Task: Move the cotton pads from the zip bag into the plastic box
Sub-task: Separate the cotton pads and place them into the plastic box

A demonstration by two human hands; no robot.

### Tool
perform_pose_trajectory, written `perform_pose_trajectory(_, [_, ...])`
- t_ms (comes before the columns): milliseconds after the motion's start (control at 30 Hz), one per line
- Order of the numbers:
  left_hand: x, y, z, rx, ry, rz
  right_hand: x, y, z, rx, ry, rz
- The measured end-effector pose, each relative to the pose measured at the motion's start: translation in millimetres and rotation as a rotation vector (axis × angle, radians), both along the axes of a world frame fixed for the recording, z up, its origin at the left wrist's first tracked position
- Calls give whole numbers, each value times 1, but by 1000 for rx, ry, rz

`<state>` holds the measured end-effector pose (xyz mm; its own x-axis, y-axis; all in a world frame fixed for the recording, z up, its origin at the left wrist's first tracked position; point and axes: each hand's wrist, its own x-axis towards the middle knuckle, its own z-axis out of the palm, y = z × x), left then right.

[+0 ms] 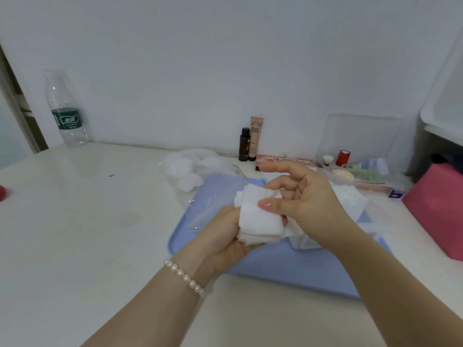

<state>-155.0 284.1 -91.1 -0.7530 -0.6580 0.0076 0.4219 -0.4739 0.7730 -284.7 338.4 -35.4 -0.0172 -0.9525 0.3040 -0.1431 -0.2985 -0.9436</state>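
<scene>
A stack of white square cotton pads [258,216] is held above the blue tray [288,269]. My left hand [220,234] grips the stack from below. My right hand [298,196] pinches its top pad with thumb and curled fingers, the index finger sticking out. The clear zip bag [213,196] lies flat on the tray's left part, with a red line at its mouth. The clear plastic box [350,204] stands on the tray behind my right hand, with white pads in it, mostly hidden.
A crumpled clear bag holding white cotton [190,169] lies behind the tray. A water bottle [66,108] stands far left. Cosmetic tubes [250,139], a clear organiser of small items [360,156] and a pink box [438,206] stand along the wall and right side.
</scene>
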Motion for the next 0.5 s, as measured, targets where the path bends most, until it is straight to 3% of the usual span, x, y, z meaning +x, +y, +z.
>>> perform_pose_trajectory(500, [0, 7, 9, 142, -57, -18, -2, -1, -3, 38, 176, 19])
